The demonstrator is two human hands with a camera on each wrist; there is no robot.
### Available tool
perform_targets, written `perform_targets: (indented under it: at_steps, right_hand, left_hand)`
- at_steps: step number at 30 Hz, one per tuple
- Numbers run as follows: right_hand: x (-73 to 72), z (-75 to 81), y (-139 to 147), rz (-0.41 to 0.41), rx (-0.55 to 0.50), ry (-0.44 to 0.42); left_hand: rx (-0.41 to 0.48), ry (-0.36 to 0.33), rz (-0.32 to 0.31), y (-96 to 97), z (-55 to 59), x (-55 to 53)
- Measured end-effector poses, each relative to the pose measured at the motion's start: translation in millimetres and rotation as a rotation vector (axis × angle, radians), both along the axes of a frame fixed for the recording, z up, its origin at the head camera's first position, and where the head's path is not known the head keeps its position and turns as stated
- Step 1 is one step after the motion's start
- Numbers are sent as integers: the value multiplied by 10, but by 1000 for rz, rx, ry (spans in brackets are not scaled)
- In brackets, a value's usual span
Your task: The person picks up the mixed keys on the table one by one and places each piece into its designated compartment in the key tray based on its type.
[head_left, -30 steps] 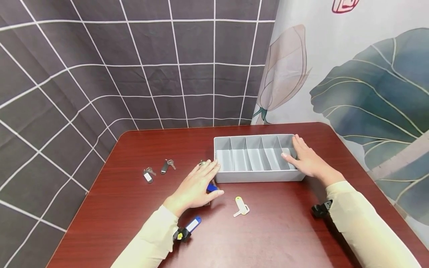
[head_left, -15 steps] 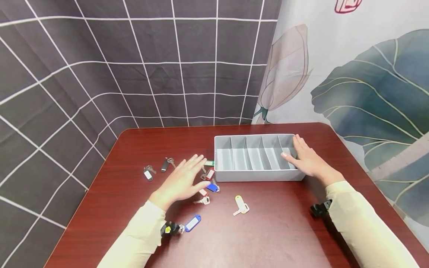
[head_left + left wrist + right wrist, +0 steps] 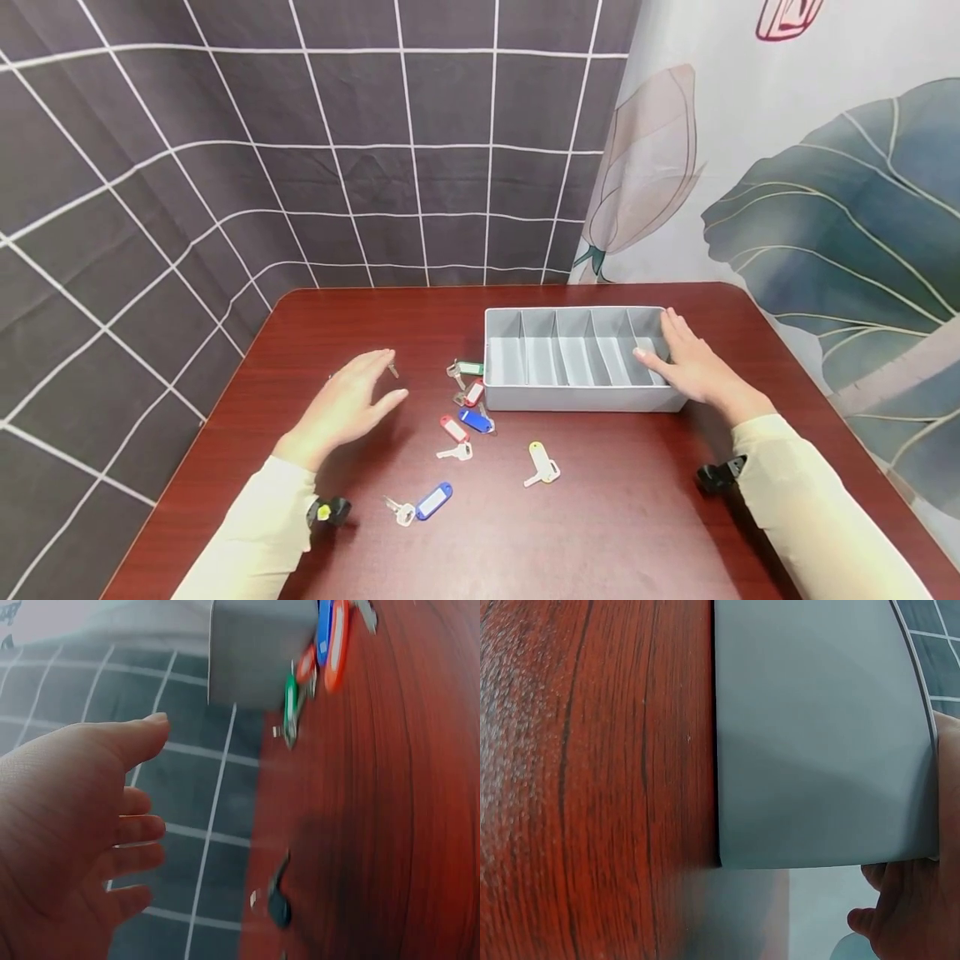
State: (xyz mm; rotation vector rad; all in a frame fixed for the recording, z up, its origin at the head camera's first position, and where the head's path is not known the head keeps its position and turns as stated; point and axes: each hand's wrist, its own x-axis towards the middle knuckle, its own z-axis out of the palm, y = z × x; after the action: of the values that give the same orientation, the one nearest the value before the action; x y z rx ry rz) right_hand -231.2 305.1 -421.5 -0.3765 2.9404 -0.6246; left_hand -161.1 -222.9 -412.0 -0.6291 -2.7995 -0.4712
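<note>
My left hand [image 3: 341, 408] hovers over the left of the table, fingers and thumb apart, holding nothing. Just past its fingertips shows a key [image 3: 393, 370]; its dark tag [image 3: 279, 908] appears in the left wrist view. My right hand [image 3: 697, 367] grips the right end of a grey divided tray [image 3: 585, 399], thumb over the rim and fingers outside the end wall. Against the tray's left end lie tagged keys: a green tag [image 3: 470, 368], a red tag [image 3: 474, 392] and a blue tag [image 3: 476, 420]. The left hand hides another part of the table.
Nearer on the table lie a second red tag [image 3: 453, 429] with its key, a yellow-tagged key [image 3: 542, 464] and another blue tag [image 3: 434, 502] with keys. A dark gridded cloth [image 3: 360, 167] hangs behind the table [image 3: 600, 533], a printed curtain [image 3: 750, 167] at the right.
My left hand has moved left, away from the tray's left end, uncovering the coloured tags there and covering the dark-tagged keys. The right hand stays at the tray.
</note>
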Motion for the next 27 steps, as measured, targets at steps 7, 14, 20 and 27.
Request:
perform_targets:
  at_steps: [7, 14, 20, 27]
  right_hand:
    - [8, -3, -5, 6, 8, -6]
    - [-7, 0, 2, 1, 3, -3]
    - [4, -1, 5, 2, 3, -4]
    - [11, 13, 1, 9, -4, 1]
  left_hand:
    - [51, 2, 126, -393, -48, -16]
    - [35, -69, 198, -717, -68, -52]
    - [14, -103, 207, -838, -63, -85]
    - [71, -159, 261, -911, -135, -119]
